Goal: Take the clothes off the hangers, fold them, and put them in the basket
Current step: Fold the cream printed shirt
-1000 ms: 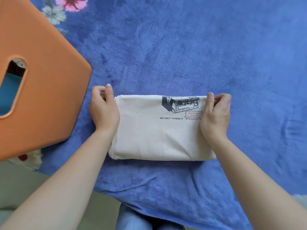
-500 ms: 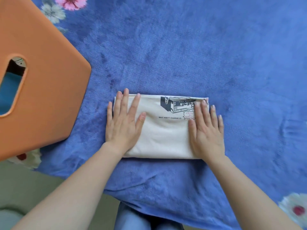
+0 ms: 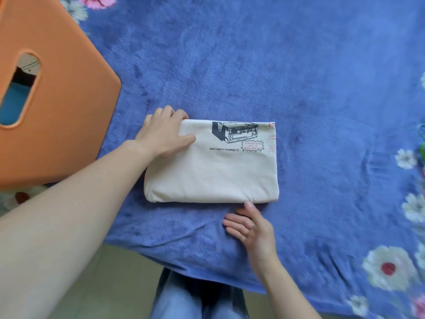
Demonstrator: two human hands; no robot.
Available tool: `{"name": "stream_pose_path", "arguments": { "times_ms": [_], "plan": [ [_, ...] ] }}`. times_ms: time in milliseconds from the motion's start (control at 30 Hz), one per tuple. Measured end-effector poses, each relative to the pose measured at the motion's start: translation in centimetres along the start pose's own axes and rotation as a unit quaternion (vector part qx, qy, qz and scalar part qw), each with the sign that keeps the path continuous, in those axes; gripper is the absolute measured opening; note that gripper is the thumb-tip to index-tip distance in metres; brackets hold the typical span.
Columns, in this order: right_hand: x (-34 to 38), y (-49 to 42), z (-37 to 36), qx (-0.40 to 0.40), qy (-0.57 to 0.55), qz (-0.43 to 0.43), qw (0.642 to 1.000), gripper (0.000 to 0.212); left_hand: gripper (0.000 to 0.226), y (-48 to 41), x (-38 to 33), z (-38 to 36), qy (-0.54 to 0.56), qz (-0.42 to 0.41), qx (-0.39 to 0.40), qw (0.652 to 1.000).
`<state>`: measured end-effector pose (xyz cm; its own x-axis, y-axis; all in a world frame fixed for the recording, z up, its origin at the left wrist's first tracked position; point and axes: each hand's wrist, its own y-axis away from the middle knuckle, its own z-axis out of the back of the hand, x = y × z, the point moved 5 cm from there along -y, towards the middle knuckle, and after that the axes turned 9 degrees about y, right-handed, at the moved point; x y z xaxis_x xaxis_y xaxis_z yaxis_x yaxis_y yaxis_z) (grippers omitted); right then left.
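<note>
A cream T-shirt [image 3: 216, 171] with a black printed radio graphic lies folded into a neat rectangle on the blue blanket [image 3: 276, 65]. My left hand [image 3: 164, 132] grips the shirt's upper left corner, thumb on top and fingers curled around the edge. My right hand [image 3: 251, 226] hovers open just below the shirt's near edge, one fingertip touching the fold. The orange basket [image 3: 64, 107] stands at the left, its wall with a handle slot facing me.
The blue blanket has flower prints at the right and top left. Its near edge drops off to a pale floor [image 3: 119, 284], where my jeans-covered legs [image 3: 197, 300] show. Something green [image 3: 422, 143] peeks in at the right edge.
Both hands were pressing flat on the shirt. Now the left hand has slid to the upper left corner and taken hold of it, and the right hand has pulled back off the shirt toward me.
</note>
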<state>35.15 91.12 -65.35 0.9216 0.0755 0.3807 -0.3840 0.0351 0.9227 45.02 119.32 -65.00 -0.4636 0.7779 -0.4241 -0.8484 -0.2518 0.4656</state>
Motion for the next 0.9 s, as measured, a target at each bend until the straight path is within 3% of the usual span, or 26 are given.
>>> {"name": "stream_pose_path", "arguments": {
  "times_ms": [100, 167, 333, 367, 467, 533, 667, 900],
  "plan": [
    [0.8, 0.1, -2.2, 0.05, -0.128, -0.009, 0.99, 0.039, 0.06, 3.3, 2.8, -0.2, 0.116, 0.093, -0.14, 0.979],
    [1.8, -0.3, -2.9, 0.054, -0.212, -0.007, 0.976, 0.045, 0.064, 6.7, 4.7, -1.6, 0.249, 0.196, -0.204, 0.926],
    [3.8, -1.1, -4.4, 0.09, -0.261, 0.008, 0.961, 0.038, 0.047, 12.0, 4.5, -6.1, 0.427, 0.327, -0.167, 0.827],
    [4.1, -1.2, -4.7, 0.09, -0.254, 0.006, 0.963, 0.034, 0.043, 12.3, 4.2, -6.7, 0.503, 0.347, -0.15, 0.777],
    [5.6, -0.4, -4.8, 0.084, -0.216, 0.012, 0.973, 0.026, 0.02, 12.9, 2.6, -6.5, 0.715, 0.387, -0.064, 0.578],
    [7.0, 1.0, -4.1, 0.085, -0.18, 0.025, 0.98, 0.024, 0.009, 13.8, 1.3, -5.3, 0.764, 0.391, -0.018, 0.512],
    [11.3, 7.4, -2.8, 0.104, -0.069, 0.062, 0.99, 0.017, 0.014, 18.5, -2.6, -0.4, 0.825, 0.343, 0.038, 0.447],
    [17.2, 20.9, -3.5, 0.19, 0.065, 0.134, 0.97, 0.016, 0.039, 29.2, -7.8, 7.4, 0.877, 0.253, -0.006, 0.408]
  ]
}}
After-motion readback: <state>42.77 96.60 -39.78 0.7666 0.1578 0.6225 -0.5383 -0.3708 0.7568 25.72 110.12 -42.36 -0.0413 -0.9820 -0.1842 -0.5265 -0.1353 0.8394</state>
